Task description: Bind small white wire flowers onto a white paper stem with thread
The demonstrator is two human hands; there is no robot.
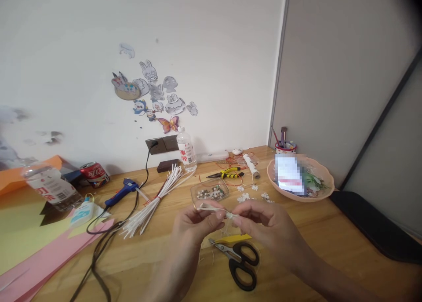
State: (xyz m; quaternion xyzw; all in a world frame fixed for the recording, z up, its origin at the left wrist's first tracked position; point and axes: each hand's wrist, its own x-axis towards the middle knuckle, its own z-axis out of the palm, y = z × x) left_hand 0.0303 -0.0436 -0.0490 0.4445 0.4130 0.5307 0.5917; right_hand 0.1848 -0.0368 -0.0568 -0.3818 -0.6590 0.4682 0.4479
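Observation:
Between my hands is a small bundle of white strips [211, 208], tied or gathered near its right end. My left hand [201, 223] pinches the bundle from the left, thumb in front. Fingers of my right hand [260, 218] close on its right end, where a thin thread seems to hang down. Below my hands lie black-handled scissors [242, 263], blades pointing up and left, beside a yellow strip [235, 238]. Just behind my hands is a clear tray of beads [210, 191], with white flower-like pieces [244, 198] to its right.
Yellow-black pliers [227, 173], a roll [251, 165] and red cord lie farther back. A tied bunch of white stems [158, 201], a blue glue gun [121, 192] and its cable are left. A pink bowl [321, 196] holding a phone [289, 174] stands right. Bottles [187, 150] stand behind.

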